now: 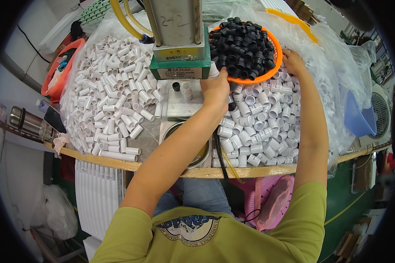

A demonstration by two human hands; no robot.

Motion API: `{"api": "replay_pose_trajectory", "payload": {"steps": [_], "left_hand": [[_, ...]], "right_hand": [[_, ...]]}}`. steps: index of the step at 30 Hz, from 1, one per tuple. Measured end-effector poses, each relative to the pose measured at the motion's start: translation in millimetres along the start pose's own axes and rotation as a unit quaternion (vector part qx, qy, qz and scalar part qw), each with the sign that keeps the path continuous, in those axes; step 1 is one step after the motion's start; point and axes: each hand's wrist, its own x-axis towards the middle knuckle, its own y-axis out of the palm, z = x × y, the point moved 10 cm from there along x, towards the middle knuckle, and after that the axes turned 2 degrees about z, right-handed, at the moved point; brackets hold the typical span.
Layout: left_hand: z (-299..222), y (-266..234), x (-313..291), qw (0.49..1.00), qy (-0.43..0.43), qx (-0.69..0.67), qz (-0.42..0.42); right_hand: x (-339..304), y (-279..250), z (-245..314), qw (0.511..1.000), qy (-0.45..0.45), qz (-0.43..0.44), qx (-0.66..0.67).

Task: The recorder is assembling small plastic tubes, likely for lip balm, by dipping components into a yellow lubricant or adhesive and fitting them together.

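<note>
My left hand [216, 89] is closed around a white pipe fitting [213, 70], whose end stands up above the fingers. It is against the near left side of an orange basket [278, 51] heaped with black fittings [241, 50]. My right hand [295, 64] is curled at the basket's right rim, its fingertips partly hidden. Left of my left hand, a grey-white fitting [187, 91] and a small black fitting [176, 87] stand on the metal plate [180, 108] under the green and grey press head [180, 65].
Loose white tubes [118, 87] pile up left of the press; white fittings [259, 127] pile up on the right. A metal bowl [202, 160] sits at the wooden table edge [250, 172]. Yellow hose [127, 22] runs to the press. A blue tub [360, 115] stands right.
</note>
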Motion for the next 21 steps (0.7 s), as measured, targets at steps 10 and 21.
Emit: {"api": "replay_pose_trajectory", "payload": {"steps": [10, 21], "left_hand": [[-28, 93, 33, 0.997, 0.056, 0.032, 0.052], [32, 148, 35, 0.987, 0.099, 0.119, 0.044]], "right_hand": [[-7, -21, -2, 0.762, 0.177, 0.044, 0.621], [-18, -23, -102, 0.828, 0.185, -0.021, 0.529]]}}
